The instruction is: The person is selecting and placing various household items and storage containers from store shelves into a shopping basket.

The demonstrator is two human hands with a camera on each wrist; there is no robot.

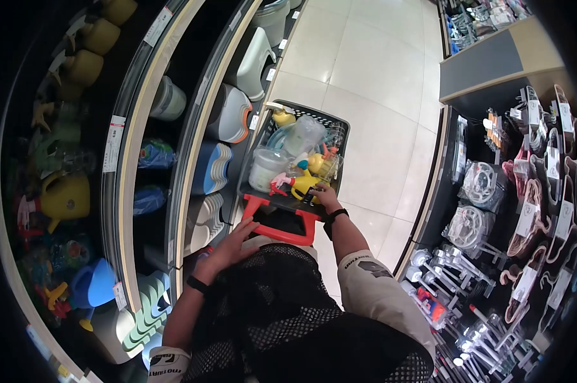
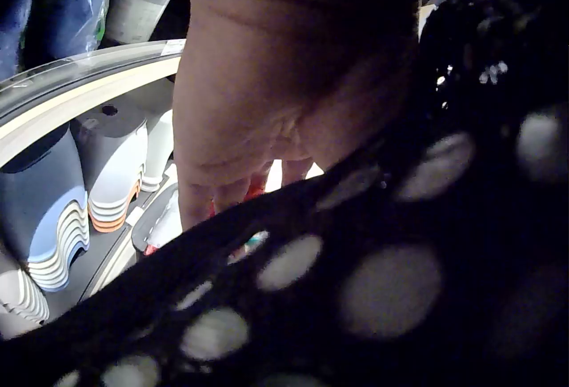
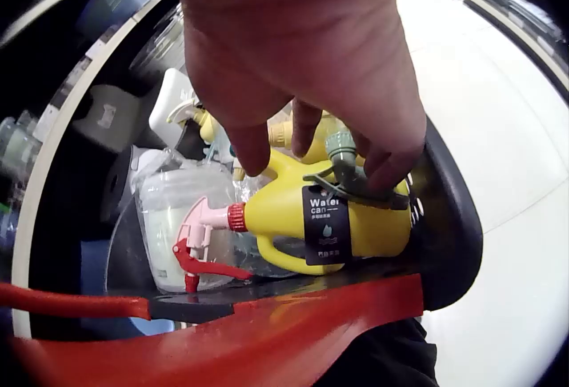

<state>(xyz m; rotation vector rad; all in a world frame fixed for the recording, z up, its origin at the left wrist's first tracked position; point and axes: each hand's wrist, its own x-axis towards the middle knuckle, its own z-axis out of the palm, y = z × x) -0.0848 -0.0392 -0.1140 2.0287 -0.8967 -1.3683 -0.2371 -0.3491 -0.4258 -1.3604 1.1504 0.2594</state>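
Observation:
My right hand point(image 1: 325, 196) reaches into the black shopping basket point(image 1: 343, 153) with curled fingers on a yellow spray bottle point(image 3: 373, 231). The bottle lies on its side, with a pink-and-red trigger head point(image 3: 200, 236) pointing left and a black "Water can" label. A dark green nozzle point(image 3: 348, 174) lies against it, under the curled fingers. My left hand point(image 1: 231, 246) has its fingers extended at the left side of the basket's red handle point(image 1: 282, 235). In the left wrist view, black mesh clothing point(image 2: 267, 316) hides the fingertips of the left hand point(image 2: 284, 76).
Wrapped clear containers point(image 1: 269, 169) share the basket with other yellow bottles point(image 1: 323, 165). Along the left run shelves with stacked stools point(image 1: 217, 167) and tubs point(image 1: 167, 99). Hangers point(image 1: 524, 217) hang on the right-hand rack. Pale tiled floor point(image 1: 378, 127) lies between the shelves.

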